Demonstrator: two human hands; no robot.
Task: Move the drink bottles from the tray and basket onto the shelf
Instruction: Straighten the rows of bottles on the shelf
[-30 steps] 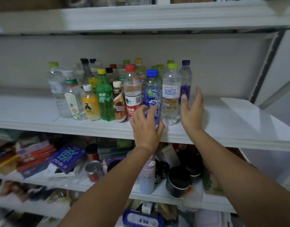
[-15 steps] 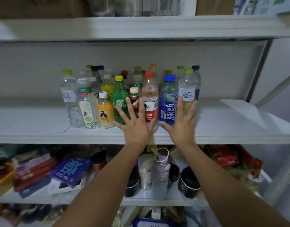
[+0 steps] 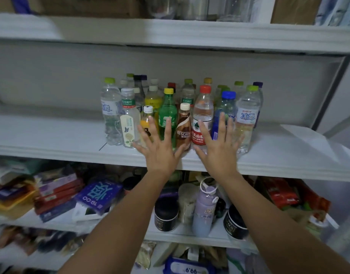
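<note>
Both hands, left [image 3: 159, 153] and right [image 3: 219, 150], spread flat and empty against the drink bottles [image 3: 187, 115] clustered upright on the shelf [image 3: 71, 143]; tidying seems underway, probably fetching more next.

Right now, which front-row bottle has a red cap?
The clear water bottle with the red label, standing between the brown Nescafe bottle and the blue-capped bottle. Other front-row caps are green, white, yellow or blue.
</note>
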